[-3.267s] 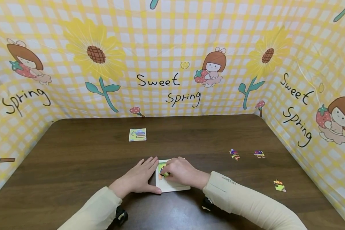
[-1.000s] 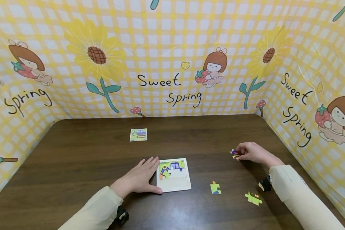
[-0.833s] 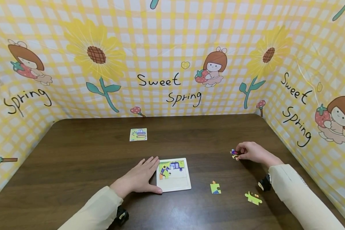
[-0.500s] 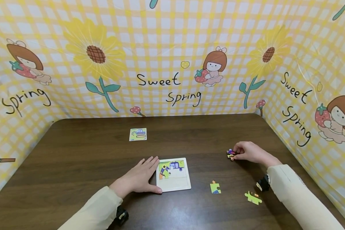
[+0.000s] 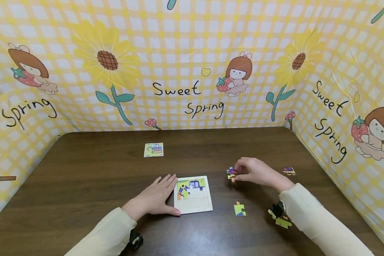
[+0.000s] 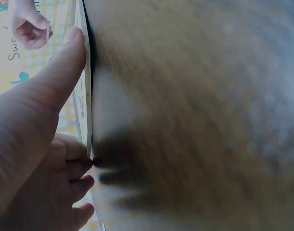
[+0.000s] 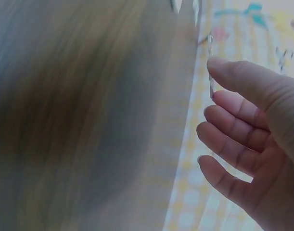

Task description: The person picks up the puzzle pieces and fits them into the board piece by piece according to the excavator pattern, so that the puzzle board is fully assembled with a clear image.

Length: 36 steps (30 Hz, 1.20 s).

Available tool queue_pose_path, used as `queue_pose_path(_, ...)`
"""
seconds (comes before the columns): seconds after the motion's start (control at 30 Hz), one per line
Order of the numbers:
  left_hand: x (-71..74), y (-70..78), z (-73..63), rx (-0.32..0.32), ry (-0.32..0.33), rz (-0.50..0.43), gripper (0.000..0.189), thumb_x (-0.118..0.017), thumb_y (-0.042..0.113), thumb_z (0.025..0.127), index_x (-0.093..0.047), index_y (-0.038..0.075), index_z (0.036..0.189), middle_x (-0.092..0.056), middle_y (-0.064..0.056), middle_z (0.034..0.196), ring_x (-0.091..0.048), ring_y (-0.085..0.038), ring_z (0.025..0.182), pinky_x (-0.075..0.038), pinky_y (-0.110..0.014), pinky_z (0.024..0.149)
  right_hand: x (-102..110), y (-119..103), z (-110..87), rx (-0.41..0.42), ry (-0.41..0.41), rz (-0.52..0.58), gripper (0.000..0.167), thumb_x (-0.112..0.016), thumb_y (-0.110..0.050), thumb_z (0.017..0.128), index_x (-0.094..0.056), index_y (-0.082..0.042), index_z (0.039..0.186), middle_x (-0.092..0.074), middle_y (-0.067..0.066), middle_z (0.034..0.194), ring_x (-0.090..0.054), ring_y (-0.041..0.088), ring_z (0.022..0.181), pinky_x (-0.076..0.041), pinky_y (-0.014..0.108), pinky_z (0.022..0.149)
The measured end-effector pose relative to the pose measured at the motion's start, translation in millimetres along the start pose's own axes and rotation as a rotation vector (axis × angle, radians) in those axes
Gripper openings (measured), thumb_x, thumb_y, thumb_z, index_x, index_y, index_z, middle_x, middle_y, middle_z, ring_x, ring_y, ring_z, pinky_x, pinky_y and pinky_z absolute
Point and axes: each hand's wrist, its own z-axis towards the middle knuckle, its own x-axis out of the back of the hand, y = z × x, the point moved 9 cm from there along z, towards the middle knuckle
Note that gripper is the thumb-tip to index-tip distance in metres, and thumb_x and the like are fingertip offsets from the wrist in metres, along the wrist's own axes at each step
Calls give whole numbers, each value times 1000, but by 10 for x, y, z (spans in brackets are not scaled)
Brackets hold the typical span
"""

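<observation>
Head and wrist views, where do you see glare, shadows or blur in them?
Head view: fairly sharp, with pale glare on the table just this side of the puzzle tray; left wrist view: table out of focus, dark patches, likely shadows, by the left hand; right wrist view: streaky blur over the table, right hand clearer, cloth washed out.

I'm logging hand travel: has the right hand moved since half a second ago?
Yes: the right hand, pinching a jigsaw piece, has moved left, toward the stationary puzzle tray.
</observation>
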Motion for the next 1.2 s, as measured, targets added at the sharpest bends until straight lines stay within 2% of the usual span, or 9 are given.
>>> queue_pose_path(0.27,9,6,-4,-16,14,13,105,-61,66,72,-28,-6,141,-23,-19,147,-18,-33,135,-15,-49,106,-182,-515,203,80,-25,-16,20,-76,-22,77,-64,-12,90,-59,-3,87,-55,13,79,-48,29,69)
queue_pose_path(0.53,23,10,-8,-18,12,6,105,-61,66,73,-28,-6,141,-23,-19,147,-18,-32,135,-15,-49,106,-440,-820,344,113,-64,-9,25,-75,-30,77,-65,-12,91,-59,-2,87,-56,13,77,-47,26,68)
queue_pose_path(0.67,10,-5,-9,-9,9,10,105,-61,66,73,-28,-6,141,-22,-18,148,-17,-32,135,-14,-49,106,-556,-911,400,128,-83,-20,25,-75,-29,77,-66,-11,91,-58,-3,86,-56,13,75,-47,24,66)
queue_pose_path(0.97,5,-8,-5,-3,-1,4,104,-60,67,73,-27,-5,142,-22,-18,148,-17,-32,136,-14,-49,106,-732,-1016,487,158,-88,-60,22,-76,-27,76,-65,-11,85,-54,-4,79,-45,6,65,-40,20,58)
queue_pose_path(1.2,10,-7,-6,-5,-1,0,105,-59,68,72,-28,-5,141,-22,-18,148,-17,-32,135,-14,-49,106,-811,-1016,515,139,-115,-88,21,-76,-26,77,-67,-11,89,-57,-3,84,-47,6,67,-43,20,60)
